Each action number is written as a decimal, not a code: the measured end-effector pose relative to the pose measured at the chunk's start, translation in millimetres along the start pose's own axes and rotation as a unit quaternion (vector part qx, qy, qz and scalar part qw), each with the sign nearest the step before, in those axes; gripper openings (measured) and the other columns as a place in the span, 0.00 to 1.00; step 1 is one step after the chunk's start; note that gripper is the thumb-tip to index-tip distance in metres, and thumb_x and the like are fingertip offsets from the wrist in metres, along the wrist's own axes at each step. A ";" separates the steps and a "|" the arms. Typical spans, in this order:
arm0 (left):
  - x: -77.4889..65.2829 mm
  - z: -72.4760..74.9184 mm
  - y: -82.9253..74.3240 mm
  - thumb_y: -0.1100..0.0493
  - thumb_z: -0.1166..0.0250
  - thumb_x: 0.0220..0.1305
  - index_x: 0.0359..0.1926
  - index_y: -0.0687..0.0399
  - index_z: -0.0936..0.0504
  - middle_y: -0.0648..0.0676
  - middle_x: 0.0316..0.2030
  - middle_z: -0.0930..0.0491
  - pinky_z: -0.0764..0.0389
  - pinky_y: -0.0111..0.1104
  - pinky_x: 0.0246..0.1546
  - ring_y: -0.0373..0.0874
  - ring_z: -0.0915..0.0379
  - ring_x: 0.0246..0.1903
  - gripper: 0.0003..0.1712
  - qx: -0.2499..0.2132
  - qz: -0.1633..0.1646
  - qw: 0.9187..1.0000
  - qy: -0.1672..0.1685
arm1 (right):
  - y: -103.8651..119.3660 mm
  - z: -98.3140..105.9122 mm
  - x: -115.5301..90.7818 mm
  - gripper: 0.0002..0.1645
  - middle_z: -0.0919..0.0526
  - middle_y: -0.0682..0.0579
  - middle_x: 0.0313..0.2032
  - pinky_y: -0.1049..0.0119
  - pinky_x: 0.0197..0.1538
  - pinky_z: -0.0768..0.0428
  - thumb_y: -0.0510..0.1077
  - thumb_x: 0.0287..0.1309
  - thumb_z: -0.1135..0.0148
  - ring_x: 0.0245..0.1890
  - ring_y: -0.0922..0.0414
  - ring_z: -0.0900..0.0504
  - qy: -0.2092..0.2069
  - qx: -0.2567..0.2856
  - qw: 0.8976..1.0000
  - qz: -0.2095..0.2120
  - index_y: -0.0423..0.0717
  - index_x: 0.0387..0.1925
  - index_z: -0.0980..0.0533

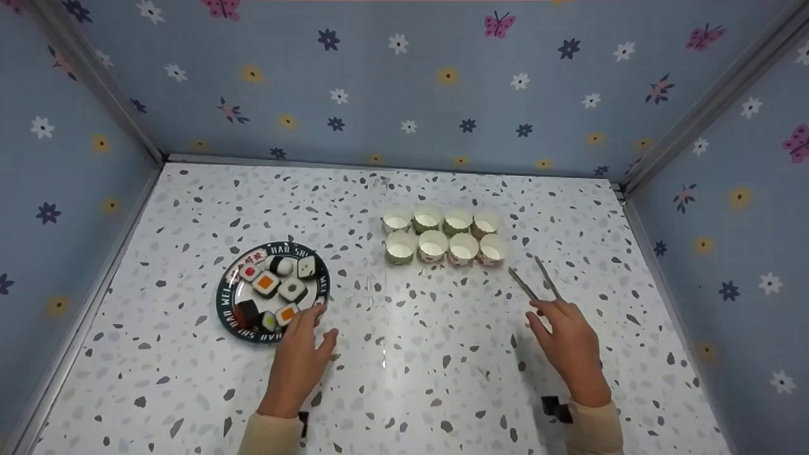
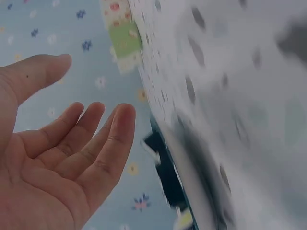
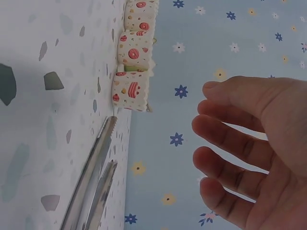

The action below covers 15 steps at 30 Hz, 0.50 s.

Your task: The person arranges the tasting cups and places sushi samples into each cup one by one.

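My left hand [image 1: 299, 360] hovers over the near right edge of a round plate [image 1: 222, 302] with a dark lettered rim, its fingers relaxed and holding nothing. On that plate sit several sushi pieces [image 1: 292, 289], some white with orange, red or green centres. The left wrist view catches the plate's edge [image 2: 170, 179] beside the fingertips. Metal tongs [image 1: 523, 284] with serrated tips lie on the table, spread apart. Above their near end is my right hand [image 1: 569, 344], fingers loosely bent; the right wrist view shows a gap between it and the tongs [image 3: 91, 170].
Several small paper cups [image 1: 432, 241] stand in two rows behind and left of the tongs, printed with colourful patterns. The speckled white table [image 1: 392, 379] is bounded by blue flowered panels [image 1: 430, 82] at the back and both sides.
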<state>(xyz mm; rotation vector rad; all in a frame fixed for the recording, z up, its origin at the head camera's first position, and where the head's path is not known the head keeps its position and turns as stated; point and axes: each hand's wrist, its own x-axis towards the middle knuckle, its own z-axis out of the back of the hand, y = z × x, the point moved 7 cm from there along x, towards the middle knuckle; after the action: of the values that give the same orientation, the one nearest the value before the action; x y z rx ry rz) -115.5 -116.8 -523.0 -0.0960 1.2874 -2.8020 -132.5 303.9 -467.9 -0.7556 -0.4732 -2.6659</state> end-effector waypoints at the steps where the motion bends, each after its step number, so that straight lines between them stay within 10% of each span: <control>1: 0.0 7.1 5.0 0.59 0.34 0.67 0.65 0.60 0.28 0.62 0.60 0.28 0.26 0.51 0.56 0.58 0.28 0.58 0.27 0.001 0.007 1.000 -0.008 | -1.7 0.4 -0.5 0.16 0.18 0.48 0.31 0.57 0.24 0.22 0.34 0.48 0.22 0.31 0.50 0.21 0.000 -0.001 1.000 -0.001 0.42 0.41 0.15; 15: -7.7 76.7 74.8 0.64 0.40 0.69 0.68 0.74 0.39 0.76 0.63 0.39 0.35 0.61 0.56 0.70 0.38 0.59 0.32 0.002 0.170 0.978 -0.120 | -33.8 2.6 -11.9 0.16 0.19 0.45 0.32 0.54 0.24 0.23 0.36 0.49 0.22 0.31 0.47 0.22 0.012 -0.026 0.998 -0.048 0.40 0.41 0.16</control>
<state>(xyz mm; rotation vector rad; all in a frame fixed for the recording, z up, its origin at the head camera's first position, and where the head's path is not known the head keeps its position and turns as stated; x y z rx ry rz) -99.9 -222.8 -530.1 -0.1892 1.1221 -2.4196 -135.2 337.6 -479.9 -0.7328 -0.4453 -2.7835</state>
